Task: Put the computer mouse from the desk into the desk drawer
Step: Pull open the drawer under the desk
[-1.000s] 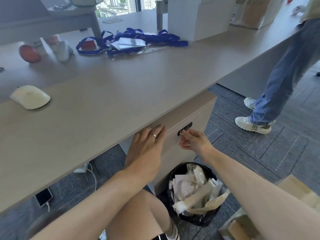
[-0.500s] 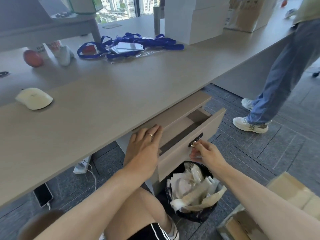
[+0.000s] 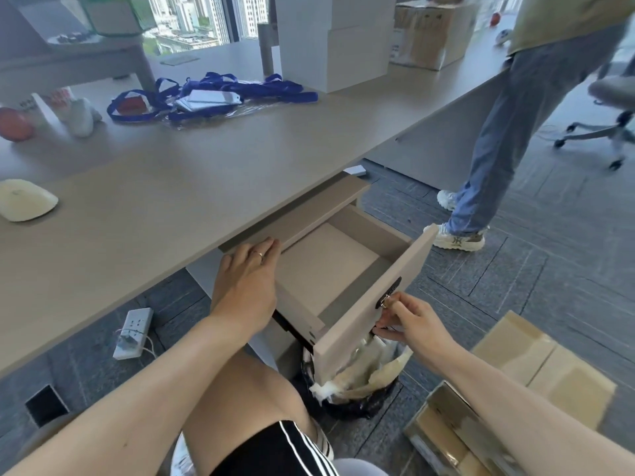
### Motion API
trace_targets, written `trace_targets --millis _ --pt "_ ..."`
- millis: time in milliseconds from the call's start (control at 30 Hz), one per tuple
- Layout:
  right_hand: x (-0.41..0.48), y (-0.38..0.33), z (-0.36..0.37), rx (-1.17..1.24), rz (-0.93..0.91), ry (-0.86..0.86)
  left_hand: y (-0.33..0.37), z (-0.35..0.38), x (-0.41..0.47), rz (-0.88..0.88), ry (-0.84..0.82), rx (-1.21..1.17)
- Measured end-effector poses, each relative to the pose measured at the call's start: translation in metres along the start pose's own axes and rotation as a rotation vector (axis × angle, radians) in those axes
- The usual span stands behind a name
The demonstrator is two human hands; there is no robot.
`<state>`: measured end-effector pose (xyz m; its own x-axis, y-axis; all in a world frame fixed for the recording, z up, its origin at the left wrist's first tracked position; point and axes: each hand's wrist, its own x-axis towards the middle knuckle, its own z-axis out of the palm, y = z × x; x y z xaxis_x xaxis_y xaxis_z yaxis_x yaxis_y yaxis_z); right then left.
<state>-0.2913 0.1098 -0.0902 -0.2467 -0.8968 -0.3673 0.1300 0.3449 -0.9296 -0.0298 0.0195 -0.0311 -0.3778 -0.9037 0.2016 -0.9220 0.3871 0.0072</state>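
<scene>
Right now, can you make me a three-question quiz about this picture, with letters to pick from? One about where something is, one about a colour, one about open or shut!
1. Where is the mouse?
A. in the drawer
B. on the desk
C. on the floor

2. What colour are the straps on the desk?
A. blue
B. yellow
C. pink

3. How is the drawer?
A. shut
B. taken out
C. pulled open

Answers: 1 B, it lies on the desk top at the far left. 2 A, the tangled straps are dark blue. 3 C, its bare inside shows, with the right hand at the key and the left hand on the cabinet edge.
</scene>
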Motion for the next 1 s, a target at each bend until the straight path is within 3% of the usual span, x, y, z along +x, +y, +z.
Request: trace_targets --millis 1000 --pt "-0.022 0.005 -0.009 0.101 -0.009 0.025 0.001 0.002 -0.001 -0.001 0.007 0.021"
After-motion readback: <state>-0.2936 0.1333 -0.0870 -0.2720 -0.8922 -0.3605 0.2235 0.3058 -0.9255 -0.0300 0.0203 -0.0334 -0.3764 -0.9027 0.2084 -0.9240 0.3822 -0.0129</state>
